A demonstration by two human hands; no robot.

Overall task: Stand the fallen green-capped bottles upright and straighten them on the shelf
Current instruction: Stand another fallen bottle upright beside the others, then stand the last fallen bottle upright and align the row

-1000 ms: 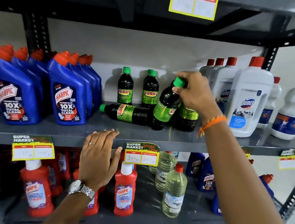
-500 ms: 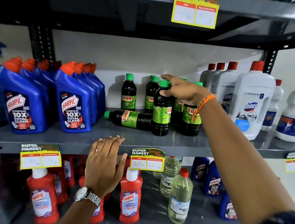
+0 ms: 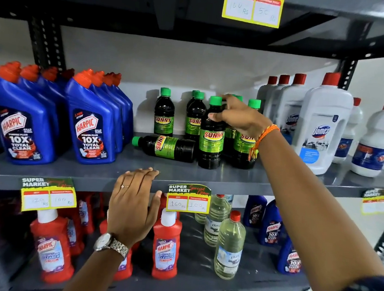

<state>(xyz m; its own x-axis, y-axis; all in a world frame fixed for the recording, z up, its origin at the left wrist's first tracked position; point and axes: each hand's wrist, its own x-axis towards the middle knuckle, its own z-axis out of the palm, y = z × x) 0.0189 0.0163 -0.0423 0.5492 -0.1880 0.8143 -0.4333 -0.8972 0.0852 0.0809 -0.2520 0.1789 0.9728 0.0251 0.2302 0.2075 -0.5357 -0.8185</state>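
**Green-capped bottles on the grey metal shelf, one still lying down**

Green caps mark a cluster of dark bottles near the middle of the grey shelf (image 3: 206, 178). One fallen bottle (image 3: 167, 145) lies on its side, cap pointing left, its base touching the front upright bottle (image 3: 212, 133). Other upright bottles (image 3: 164, 112) stand behind it, toward the back wall. The right hand (image 3: 239, 118) rests against the upper part of the front upright bottle, thumb across its shoulder and fingers curled loosely behind the neck; whether it grips firmly cannot be told. The left hand (image 3: 133, 206) lies flat with fingers together and extended, fingertips on the shelf's front edge, holding nothing. Blue Harpic bottles (image 3: 89, 123) stand to the left of the cluster, white Domex bottles (image 3: 321, 130) to the right. A yellow price tag (image 3: 188, 199) hangs on the shelf lip just right of the left hand.
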